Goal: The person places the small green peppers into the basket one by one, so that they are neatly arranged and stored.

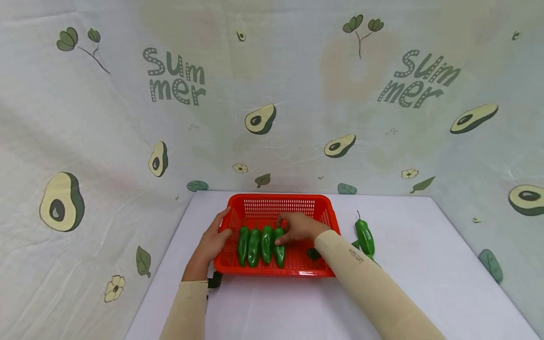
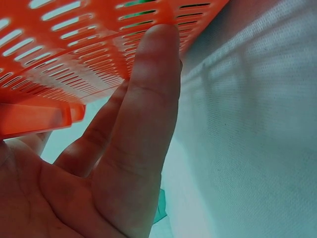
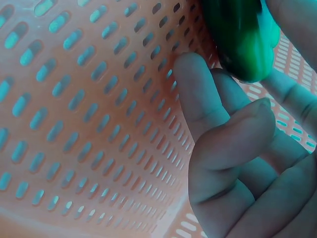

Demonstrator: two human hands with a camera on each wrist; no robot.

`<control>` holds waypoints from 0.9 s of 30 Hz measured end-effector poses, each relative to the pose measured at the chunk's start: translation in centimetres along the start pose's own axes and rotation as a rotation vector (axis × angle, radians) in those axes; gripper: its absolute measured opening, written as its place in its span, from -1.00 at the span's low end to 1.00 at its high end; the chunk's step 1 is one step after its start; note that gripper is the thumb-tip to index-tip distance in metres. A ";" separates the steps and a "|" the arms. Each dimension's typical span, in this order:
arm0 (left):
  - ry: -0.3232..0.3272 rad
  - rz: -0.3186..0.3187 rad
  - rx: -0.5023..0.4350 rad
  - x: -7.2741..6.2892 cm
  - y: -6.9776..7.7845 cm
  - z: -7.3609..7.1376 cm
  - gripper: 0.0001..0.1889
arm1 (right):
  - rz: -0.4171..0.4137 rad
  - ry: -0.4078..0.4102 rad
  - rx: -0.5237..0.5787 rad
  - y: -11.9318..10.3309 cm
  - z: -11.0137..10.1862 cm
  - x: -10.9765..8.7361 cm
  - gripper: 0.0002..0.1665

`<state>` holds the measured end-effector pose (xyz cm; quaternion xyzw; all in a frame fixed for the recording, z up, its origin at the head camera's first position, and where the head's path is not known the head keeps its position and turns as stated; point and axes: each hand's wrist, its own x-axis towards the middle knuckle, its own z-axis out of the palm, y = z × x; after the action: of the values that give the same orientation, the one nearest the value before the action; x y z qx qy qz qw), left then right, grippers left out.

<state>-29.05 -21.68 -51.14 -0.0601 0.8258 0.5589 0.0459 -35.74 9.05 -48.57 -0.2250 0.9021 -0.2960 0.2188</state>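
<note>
A red plastic basket point(image 1: 272, 271) with slotted walls stands on the white table. Several glossy green peppers point(image 1: 253, 248) lie side by side in its left and middle part, stems toward the far wall. My left hand point(image 1: 214, 238) holds the basket's left rim; in the left wrist view, a finger point(image 2: 143, 99) lies against the slotted wall from outside. Inside the basket, my right hand point(image 1: 297, 226) pinches the rightmost pepper of the row point(image 1: 279, 257) near its stem end. The right wrist view shows a pepper point(image 3: 242, 44) between the fingers, close to the basket wall point(image 3: 89, 114).
More green peppers point(image 1: 364, 236) lie on the table right of the basket, partly hidden behind the right sleeve point(image 1: 361, 269). A printed cloth point(image 1: 289, 85) with avocados hangs behind the table and along both sides.
</note>
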 end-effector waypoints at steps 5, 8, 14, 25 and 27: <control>-0.005 0.010 0.001 0.1 -0.2 -0.2 -0.29 | -0.002 -0.002 -0.019 -0.4 -0.2 0.1 -0.37; -0.007 0.009 0.005 0.2 -0.3 -0.2 -0.29 | -0.005 -0.020 -0.031 -0.5 -0.3 0.2 -0.34; -0.008 0.014 0.007 0.2 0.0 -0.3 -0.29 | -0.003 -0.074 -0.067 -0.6 -0.9 0.1 -0.24; 0.005 0.006 0.057 0.0 0.3 -0.1 -0.29 | -0.032 -0.038 -0.132 -2.6 -4.0 -2.8 -0.07; 0.010 0.000 0.060 0.0 0.2 -0.1 -0.29 | -0.051 -0.007 -0.135 -2.9 -4.7 -3.9 -0.09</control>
<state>-29.07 -21.74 -50.96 -0.0615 0.8423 0.5337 0.0435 -34.30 11.04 -42.30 -0.2634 0.9132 -0.2392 0.1988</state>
